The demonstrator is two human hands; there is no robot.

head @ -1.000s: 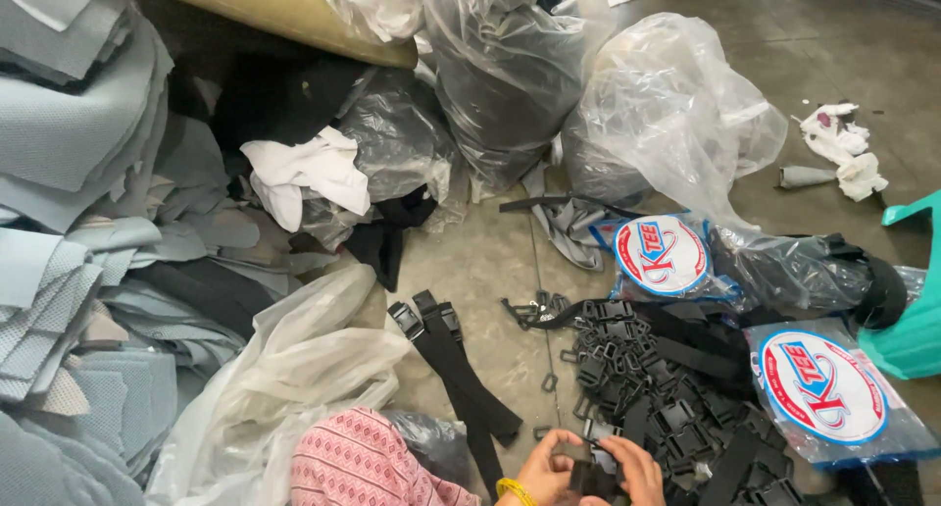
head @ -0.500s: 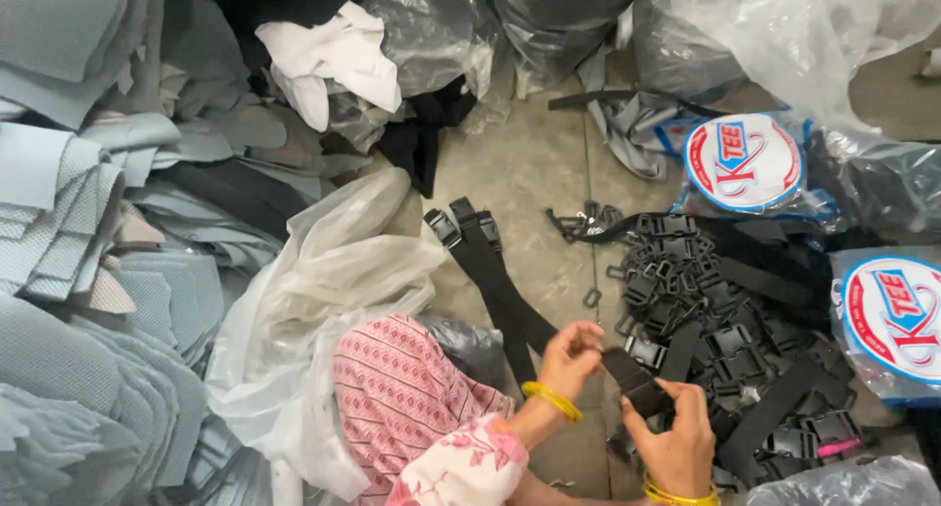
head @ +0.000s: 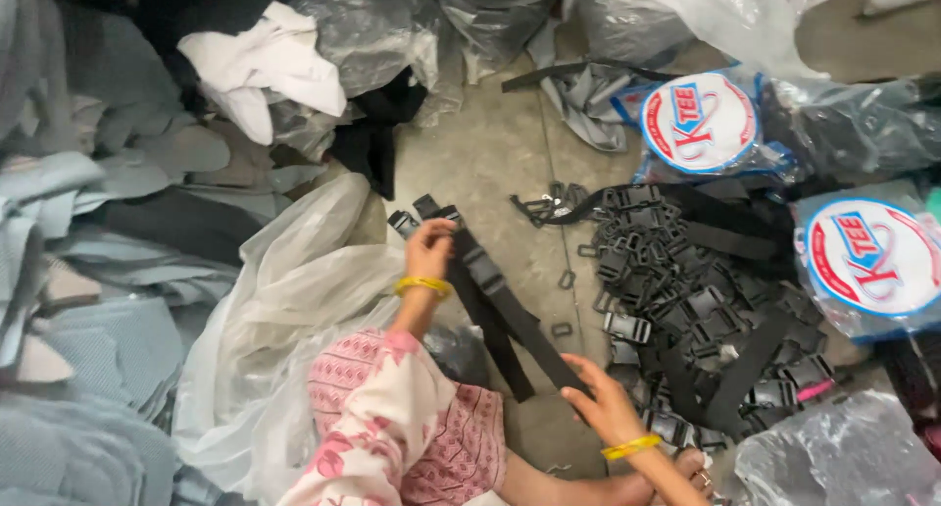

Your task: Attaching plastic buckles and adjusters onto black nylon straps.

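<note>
Grey fabric pieces (head: 88, 271) are stacked at far left. The left hand (head: 429, 249) is closed around the far end of a black strap (head: 500, 315) lying on the floor; the right hand (head: 603, 403) pinches its near end. A buckle pile (head: 701, 310) lies to the right.

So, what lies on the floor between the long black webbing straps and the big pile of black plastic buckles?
In the head view, between the long black webbing straps and the pile of black plastic buckles, mostly bare floor with two small loose rings.
</note>
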